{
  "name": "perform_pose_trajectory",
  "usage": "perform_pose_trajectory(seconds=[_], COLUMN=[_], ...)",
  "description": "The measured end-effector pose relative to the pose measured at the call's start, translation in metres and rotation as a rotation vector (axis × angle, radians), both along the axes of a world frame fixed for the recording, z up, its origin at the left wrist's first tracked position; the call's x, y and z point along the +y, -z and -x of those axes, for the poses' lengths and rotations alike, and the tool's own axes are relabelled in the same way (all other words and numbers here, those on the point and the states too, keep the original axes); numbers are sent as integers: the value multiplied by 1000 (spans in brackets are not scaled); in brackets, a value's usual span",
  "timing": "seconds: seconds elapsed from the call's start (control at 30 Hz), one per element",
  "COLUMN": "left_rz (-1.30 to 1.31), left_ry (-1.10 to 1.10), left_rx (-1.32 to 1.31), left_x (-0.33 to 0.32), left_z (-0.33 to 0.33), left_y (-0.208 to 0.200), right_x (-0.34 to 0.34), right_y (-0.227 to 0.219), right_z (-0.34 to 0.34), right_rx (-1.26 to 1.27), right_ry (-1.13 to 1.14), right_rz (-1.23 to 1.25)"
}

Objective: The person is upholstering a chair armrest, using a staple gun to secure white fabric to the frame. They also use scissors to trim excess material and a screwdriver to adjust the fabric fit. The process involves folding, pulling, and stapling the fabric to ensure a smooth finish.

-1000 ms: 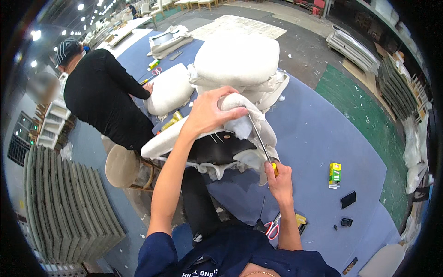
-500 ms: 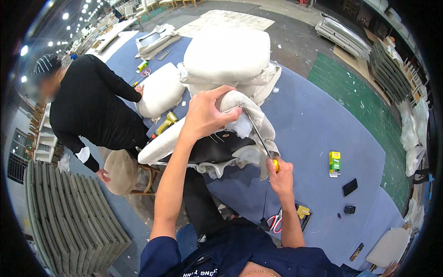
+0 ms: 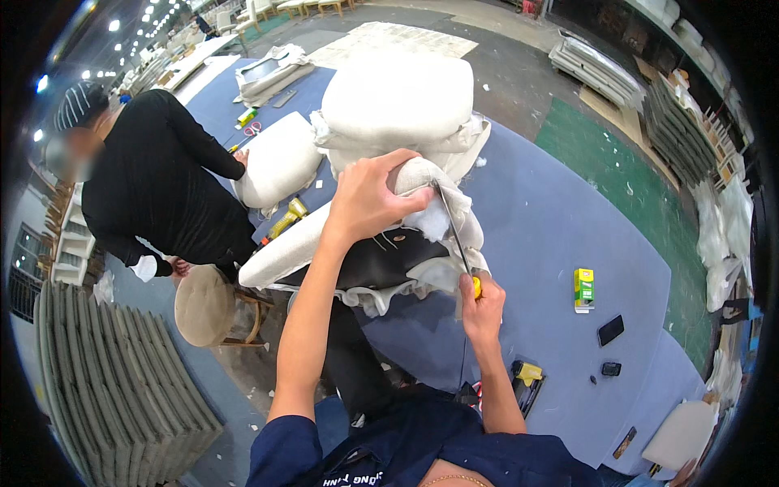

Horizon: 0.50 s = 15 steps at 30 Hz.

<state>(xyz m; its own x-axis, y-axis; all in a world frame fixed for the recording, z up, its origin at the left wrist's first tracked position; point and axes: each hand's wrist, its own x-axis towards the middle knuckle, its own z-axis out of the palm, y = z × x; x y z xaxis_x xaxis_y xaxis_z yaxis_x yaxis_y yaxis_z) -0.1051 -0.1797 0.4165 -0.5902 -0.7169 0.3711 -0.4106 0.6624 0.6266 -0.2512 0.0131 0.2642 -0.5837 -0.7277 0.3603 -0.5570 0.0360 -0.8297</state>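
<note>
An off-white cushion (image 3: 294, 250) lies with its dark underside up in front of me. My left hand (image 3: 369, 199) grips its far corner, thumb pressed against the folded cloth. White stuffing (image 3: 431, 219) bulges out beside the thumb. In my right hand (image 3: 484, 310) is a long thin screwdriver-like tool (image 3: 457, 239) with a yellow handle, closed in my fingers. The tool's tip meets the cloth at the corner, close to my left thumb; its very end is hidden. Loose fabric hangs along the cushion's near edge.
More off-white cushions (image 3: 398, 89) are stacked beyond. On the blue table (image 3: 560, 235) lie a yellow-green box (image 3: 583, 290), a phone (image 3: 611, 330) and a yellow-black staple gun (image 3: 528, 376). A co-worker in black (image 3: 162, 178) stands left, behind grey stacked panels (image 3: 122, 381) and near a round stool (image 3: 204, 307).
My right hand and the tool have shifted slightly left and toward the cushion's corner. The left hand keeps its grip. At left, the co-worker's lower hand has moved up off the stool seat's near side.
</note>
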Motion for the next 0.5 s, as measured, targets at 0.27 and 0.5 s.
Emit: perform_pose_trajectory(seconds=[0.27, 0.5], left_rz=[-16, 15], left_ry=[4, 23], left_rx=[17, 59], left_x=[12, 11], left_z=[4, 5], left_y=[-3, 0], right_x=[-34, -41], right_y=[55, 61], right_z=[-12, -17], right_rx=[-475, -961], right_ry=[-311, -777], right_rz=[41, -124])
